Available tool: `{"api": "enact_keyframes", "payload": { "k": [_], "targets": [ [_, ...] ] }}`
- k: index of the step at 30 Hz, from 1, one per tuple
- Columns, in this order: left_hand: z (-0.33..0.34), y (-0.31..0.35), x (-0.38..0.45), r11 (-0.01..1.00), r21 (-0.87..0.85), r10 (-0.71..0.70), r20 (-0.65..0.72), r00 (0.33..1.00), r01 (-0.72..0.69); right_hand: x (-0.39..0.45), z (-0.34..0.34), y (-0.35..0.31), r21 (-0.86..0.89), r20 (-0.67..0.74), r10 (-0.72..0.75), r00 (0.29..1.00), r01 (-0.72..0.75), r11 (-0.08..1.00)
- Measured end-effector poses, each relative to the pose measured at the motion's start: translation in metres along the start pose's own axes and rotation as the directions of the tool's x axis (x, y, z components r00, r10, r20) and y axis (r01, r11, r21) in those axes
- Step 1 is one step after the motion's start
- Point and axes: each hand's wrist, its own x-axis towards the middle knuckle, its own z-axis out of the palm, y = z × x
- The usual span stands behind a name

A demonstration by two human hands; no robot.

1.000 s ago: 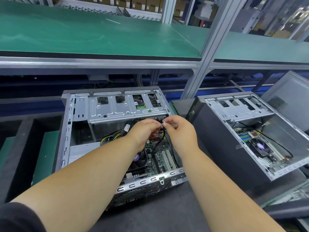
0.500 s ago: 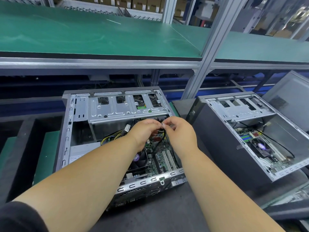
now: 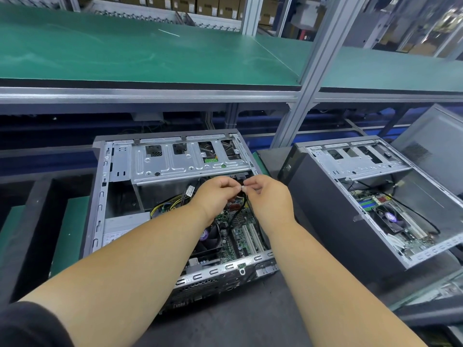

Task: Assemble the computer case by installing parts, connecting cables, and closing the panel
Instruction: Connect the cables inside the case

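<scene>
Head cam: both hands' fingers (image 3: 234, 187) pinch black cable (image 3: 235, 216) over open steel case (image 3: 175, 161); 2nd case (image 3: 350, 161) beside, green-matted shelf (image 3: 125, 51) above.

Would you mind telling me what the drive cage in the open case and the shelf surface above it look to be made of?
The drive cage looks like bare stamped sheet steel, probably galvanised: dull silver-grey, with pressed ribs and punched holes. The shelf surface looks like a matte green rubber or vinyl mat with a dark edge, on a pale metal frame; its exact material cannot be told.
</scene>
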Motion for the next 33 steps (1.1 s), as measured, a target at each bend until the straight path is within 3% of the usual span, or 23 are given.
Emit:
{"api": "enact_keyframes", "payload": {
  "k": [5,10,15,19,28,33],
  "targets": [
    [0.0,0.003,-0.002,0.998,-0.014,0.058,0.008,0.998,-0.058,0.001,-0.002,-0.003,-0.045,-0.008,0.022,1.0,-0.022,0.999],
    [-0.001,0.004,-0.003,0.963,0.202,0.179,0.013,0.984,-0.178,-0.001,-0.002,-0.005,-0.094,0.011,0.019,1.0,-0.017,0.995],
    [-0.009,0.01,-0.001,0.783,0.522,0.333,0.109,0.937,-0.339,-0.002,-0.001,-0.003,-0.118,0.012,-0.012,1.0,0.013,0.993],
    [-0.007,0.006,-0.001,0.612,0.682,0.399,0.171,0.901,-0.4,-0.003,0.0,-0.005,-0.236,0.019,-0.039,0.999,0.042,0.971],
    [-0.004,0.0,0.006,0.396,0.863,0.265,0.22,0.939,-0.313,-0.001,-0.003,-0.009,-0.328,0.01,-0.014,1.0,0.017,0.945],
    [-0.006,-0.006,0.007,0.315,0.909,0.207,0.215,0.954,-0.273,-0.003,0.005,-0.004,-0.594,0.087,-0.114,0.99,0.143,0.791]
  ]
}}
